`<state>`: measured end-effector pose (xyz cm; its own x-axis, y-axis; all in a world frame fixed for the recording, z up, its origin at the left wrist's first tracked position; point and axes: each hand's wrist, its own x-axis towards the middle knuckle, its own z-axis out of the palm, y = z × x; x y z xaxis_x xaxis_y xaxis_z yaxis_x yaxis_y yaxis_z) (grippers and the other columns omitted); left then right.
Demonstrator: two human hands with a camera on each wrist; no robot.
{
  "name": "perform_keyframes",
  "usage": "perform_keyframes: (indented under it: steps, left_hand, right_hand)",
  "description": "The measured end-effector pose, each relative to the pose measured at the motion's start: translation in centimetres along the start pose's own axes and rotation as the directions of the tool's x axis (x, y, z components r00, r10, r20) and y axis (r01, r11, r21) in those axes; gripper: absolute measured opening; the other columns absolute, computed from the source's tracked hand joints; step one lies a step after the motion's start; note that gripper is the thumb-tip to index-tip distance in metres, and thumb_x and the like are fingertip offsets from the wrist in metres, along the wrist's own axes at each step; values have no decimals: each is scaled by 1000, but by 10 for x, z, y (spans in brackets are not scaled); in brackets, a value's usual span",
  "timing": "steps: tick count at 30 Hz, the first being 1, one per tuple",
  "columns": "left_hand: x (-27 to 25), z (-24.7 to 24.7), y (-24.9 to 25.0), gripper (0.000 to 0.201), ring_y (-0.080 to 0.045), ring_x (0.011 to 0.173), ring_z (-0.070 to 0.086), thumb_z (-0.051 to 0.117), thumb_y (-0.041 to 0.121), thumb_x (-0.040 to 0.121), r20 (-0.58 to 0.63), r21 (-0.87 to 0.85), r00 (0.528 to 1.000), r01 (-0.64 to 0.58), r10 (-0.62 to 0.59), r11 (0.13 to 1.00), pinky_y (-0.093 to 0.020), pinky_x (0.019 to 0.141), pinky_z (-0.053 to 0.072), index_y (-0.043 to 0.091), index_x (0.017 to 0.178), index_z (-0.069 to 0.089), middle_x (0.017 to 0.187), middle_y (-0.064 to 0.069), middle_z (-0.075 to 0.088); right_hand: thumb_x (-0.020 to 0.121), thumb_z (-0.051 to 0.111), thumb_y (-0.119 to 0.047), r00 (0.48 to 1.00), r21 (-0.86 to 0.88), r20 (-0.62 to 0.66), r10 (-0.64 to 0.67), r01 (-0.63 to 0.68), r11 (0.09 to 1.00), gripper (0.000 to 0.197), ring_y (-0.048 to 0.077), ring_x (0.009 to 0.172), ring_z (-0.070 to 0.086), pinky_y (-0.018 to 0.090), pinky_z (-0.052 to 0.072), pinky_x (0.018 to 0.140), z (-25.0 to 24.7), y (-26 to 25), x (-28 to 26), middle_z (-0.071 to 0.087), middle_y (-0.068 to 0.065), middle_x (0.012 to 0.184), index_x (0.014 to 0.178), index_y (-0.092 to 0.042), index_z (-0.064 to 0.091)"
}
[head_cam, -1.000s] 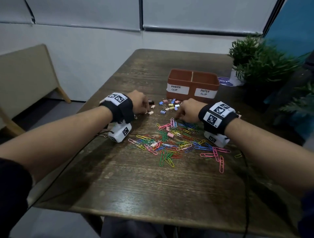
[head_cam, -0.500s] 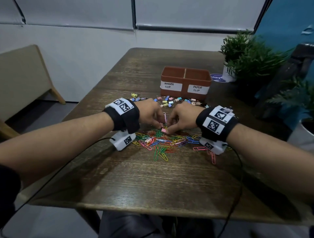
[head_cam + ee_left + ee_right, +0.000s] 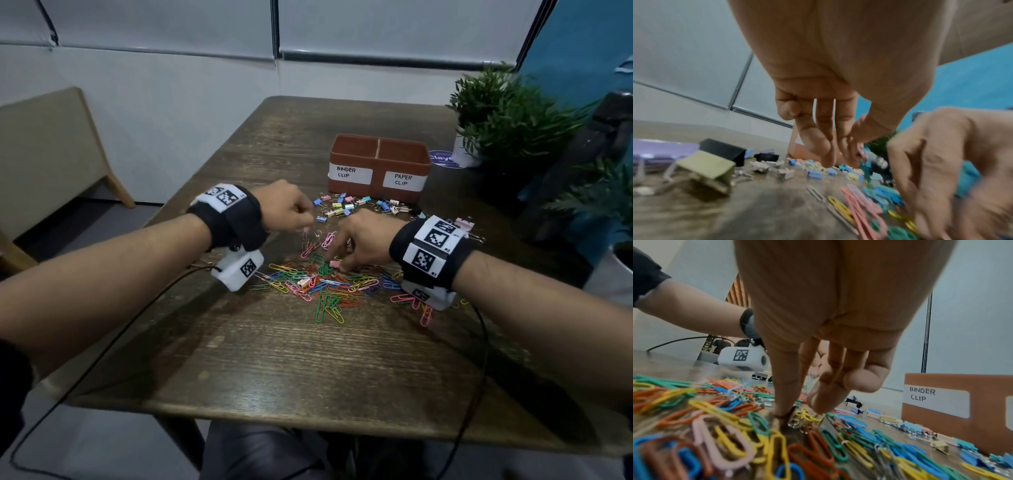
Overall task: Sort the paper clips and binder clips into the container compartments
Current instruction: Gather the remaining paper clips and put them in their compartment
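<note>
Left hand (image 3: 289, 209): fingers (image 3: 816, 142) curled down together, tips pinching a silver paper clip (image 3: 305, 235) that hangs just above the bench (image 3: 308, 370). Grip point itself blurred in the left wrist view.

Right hand (image 3: 363, 240): thumb and forefinger reach down into the heap, tips touching the bench surface among the clips; remaining fingers (image 3: 861, 381) loosely curled. A small pink binder clip (image 3: 334, 263) lies right at the fingertips in the head view. Cannot tell whether the fingers have closed on anything.

Paper clips (image 3: 329, 284), mixed colours (green, yellow, orange, blue, pink), lie in a loose heap mid-bench, under and between both hands. Small binder clips (image 3: 352, 205), pastel blue, pink and yellow, lie scattered in a band just beyond the heap, close against the near wall of the container (image 3: 378, 168).

Container: brown, two compartments side by side, toward the far right part of the bench. Left compartment labelled "BINDER CLIP", right one "PAPER CLIP". Contents not visible from here.

A potted plant (image 3: 496, 113) stands at the far right corner of the bench, beside the container.
</note>
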<state>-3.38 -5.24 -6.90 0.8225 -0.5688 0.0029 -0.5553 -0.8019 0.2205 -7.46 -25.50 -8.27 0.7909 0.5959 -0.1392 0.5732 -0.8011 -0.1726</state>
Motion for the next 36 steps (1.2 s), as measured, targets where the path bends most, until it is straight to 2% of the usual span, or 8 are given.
perform_keyframes:
  steps: [2, 6, 13, 17, 22, 26, 29, 36]
  left_hand:
    - [2, -9, -11, 25, 3, 54, 55, 52, 26, 93, -14, -44, 996, 93, -93, 995, -14, 56, 41, 19, 77, 69, 69, 7, 67]
    - [2, -13, -29, 25, -18, 72, 63, 54, 30, 92, -26, 45, 980, 196, -195, 979, -32, 72, 52, 12, 83, 69, 79, -5, 71]
    - [-3, -5, -50, 20, -22, 90, 65, 63, 28, 90, -6, 175, 975, 218, -220, 960, -25, 74, 45, 14, 101, 73, 93, -4, 71]
    - [-17, -1, -35, 25, -13, 81, 59, 66, 37, 88, -11, 188, 999, 40, -39, 981, -24, 73, 44, 25, 109, 71, 92, 6, 67]
    - [-46, 14, 4, 15, 2, 69, 61, 76, 33, 82, 134, -82, 964, -222, 232, 972, -5, 61, 40, 30, 97, 76, 82, 12, 70]
    - [-46, 28, 6, 27, 7, 65, 59, 75, 42, 81, 153, -69, 952, -259, 266, 964, -3, 56, 36, 27, 104, 75, 81, 11, 71]
    - [-48, 27, 6, 31, 3, 69, 59, 71, 45, 84, 161, -47, 945, -281, 285, 959, -9, 61, 40, 28, 110, 74, 92, 11, 71]
    - [-56, 23, 12, 33, 2, 68, 52, 74, 41, 82, 200, 56, 925, -341, 324, 939, -1, 58, 31, 31, 113, 73, 90, 13, 64]
  right_hand:
    - [77, 82, -34, 1000, 19, 8, 9, -9, 1000, 26, 4, 75, 59, 29, 52, 68, 0, 0, 1, 68, -10, 87, 102, -31, 77]
    - [82, 76, -35, 1000, 19, -1, 31, -31, 999, 13, 2, 70, 64, 25, 56, 66, -6, 0, -1, 69, -13, 75, 87, -23, 76]
    - [84, 72, -37, 968, 31, -155, 196, -194, 981, 18, 12, 76, 67, 34, 60, 73, -36, 15, 35, 70, -5, 77, 81, -19, 72]
    - [86, 70, -43, 944, -16, -192, 268, -276, 961, 21, 14, 82, 66, 35, 58, 71, -40, 23, 61, 71, -3, 87, 87, -22, 73]
    - [83, 72, -53, 948, -45, -191, 257, -270, 962, 37, 12, 86, 56, 27, 43, 68, -22, 23, 71, 61, -9, 95, 106, -25, 71]
    - [80, 78, -36, 986, 16, -81, 145, -144, 989, 11, 6, 74, 60, 23, 43, 64, -20, 15, 56, 66, -11, 81, 88, -31, 72]
    - [79, 80, -25, 995, 78, -11, 100, -99, 992, 12, -7, 62, 58, 16, 41, 59, -19, 9, 34, 67, -14, 70, 89, -29, 76]
    - [79, 73, -14, 997, 81, 41, 69, -72, 994, 27, 6, 76, 64, 19, 49, 70, -9, 6, -2, 71, -8, 82, 99, -32, 76]
